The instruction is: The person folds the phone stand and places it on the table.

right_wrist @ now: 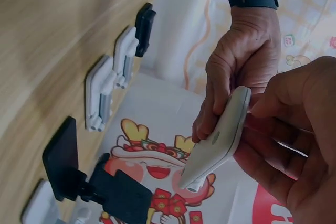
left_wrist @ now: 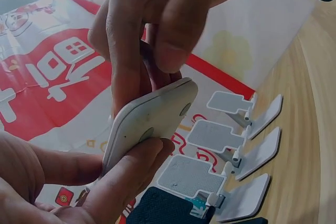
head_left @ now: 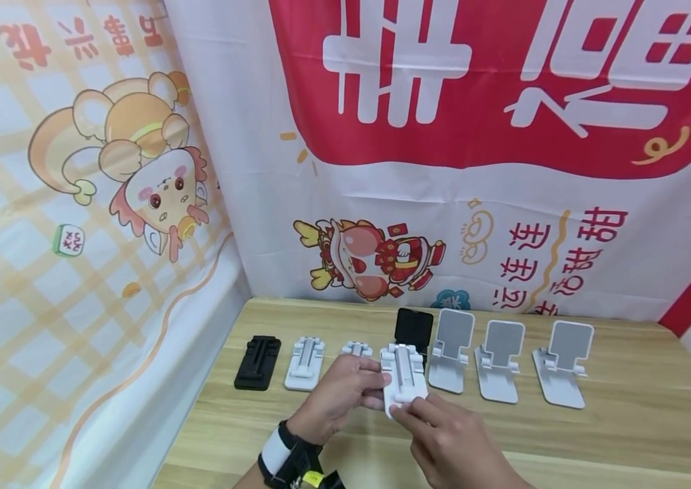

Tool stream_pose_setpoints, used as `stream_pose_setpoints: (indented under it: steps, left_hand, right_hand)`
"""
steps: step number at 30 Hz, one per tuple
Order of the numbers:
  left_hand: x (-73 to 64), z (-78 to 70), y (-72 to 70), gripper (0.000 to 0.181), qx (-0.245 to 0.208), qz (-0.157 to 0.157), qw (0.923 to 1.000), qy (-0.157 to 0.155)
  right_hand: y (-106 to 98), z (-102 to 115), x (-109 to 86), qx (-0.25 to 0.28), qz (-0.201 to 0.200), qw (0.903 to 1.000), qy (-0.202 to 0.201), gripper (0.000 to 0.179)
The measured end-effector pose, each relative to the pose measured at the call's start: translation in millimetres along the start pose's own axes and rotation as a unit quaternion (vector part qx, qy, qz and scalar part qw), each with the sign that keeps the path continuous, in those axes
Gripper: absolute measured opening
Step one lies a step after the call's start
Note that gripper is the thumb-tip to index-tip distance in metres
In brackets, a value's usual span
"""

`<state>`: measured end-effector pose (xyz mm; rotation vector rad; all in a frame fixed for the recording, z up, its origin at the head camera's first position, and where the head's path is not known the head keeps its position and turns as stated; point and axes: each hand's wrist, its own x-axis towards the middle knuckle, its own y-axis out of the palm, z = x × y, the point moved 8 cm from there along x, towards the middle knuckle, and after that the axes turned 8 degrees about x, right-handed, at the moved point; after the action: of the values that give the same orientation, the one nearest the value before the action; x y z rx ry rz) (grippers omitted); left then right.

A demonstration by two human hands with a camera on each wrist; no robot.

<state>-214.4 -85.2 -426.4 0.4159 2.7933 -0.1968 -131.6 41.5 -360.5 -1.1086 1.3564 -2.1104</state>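
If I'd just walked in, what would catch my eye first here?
Probably the big red patch with white characters, on the cloth hanging behind the wooden table. Next, the folded white stand held in the left hand and right hand, near the table's middle. To its right, three opened white stands form a row.

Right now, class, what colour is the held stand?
The held stand is mainly white, clearest in head view.
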Motion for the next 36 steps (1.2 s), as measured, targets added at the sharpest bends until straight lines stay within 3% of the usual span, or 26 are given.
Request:
stream_pose_setpoints:
  steps: [4, 9, 13, 16, 22, 27, 32, 36]
  left_hand:
    - [-0.5, 3.0, -5.3, 0.027, -0.002, -0.008, 1.0000, -0.004]
    - [-0.5, 9.0, -10.5, 0.027, 0.003, -0.016, 0.9999, -0.004]
    - [-0.7, 13.5, -17.3, 0.025, 0.010, -0.036, 0.9993, -0.003]
    - [0.2, 16.8, -22.1, 0.024, 0.012, -0.052, 0.9986, -0.002]
    - [4.4, 31.4, -22.8, 0.025, 0.026, -0.067, 0.9974, -0.005]
    - [6.6, 44.2, -20.9, 0.023, 0.019, -0.067, 0.9976, 0.002]
    - [7.4, 47.1, -26.0, 0.022, 0.019, -0.074, 0.9970, 0.014]
    - [8.7, 46.0, -35.9, 0.024, 0.024, -0.091, 0.9953, 0.022]
  right_hand:
    - [3, -2, 3.9, 0.016, 0.006, 0.9998, 0.009, 0.037]
    - [-5, -10, 14.2, 0.056, -0.043, 0.9972, 0.022, 0.021]
    - [-17, -41, 33.1, 0.068, -0.107, 0.9897, 0.067, 0.019]
    - [-21, -77, 55.1, 0.026, -0.117, 0.9867, 0.110, 0.025]
    - [3, -143, 90.1, -0.032, -0.024, 0.9834, 0.177, 0.051]
    - [34, -168, 95.8, -0.021, 0.038, 0.9779, 0.204, 0.038]
    - [45, -178, 99.3, -0.002, 0.032, 0.9758, 0.216, 0.016]
    - [35, -173, 104.6, 0.024, -0.003, 0.9807, 0.194, 0.015]
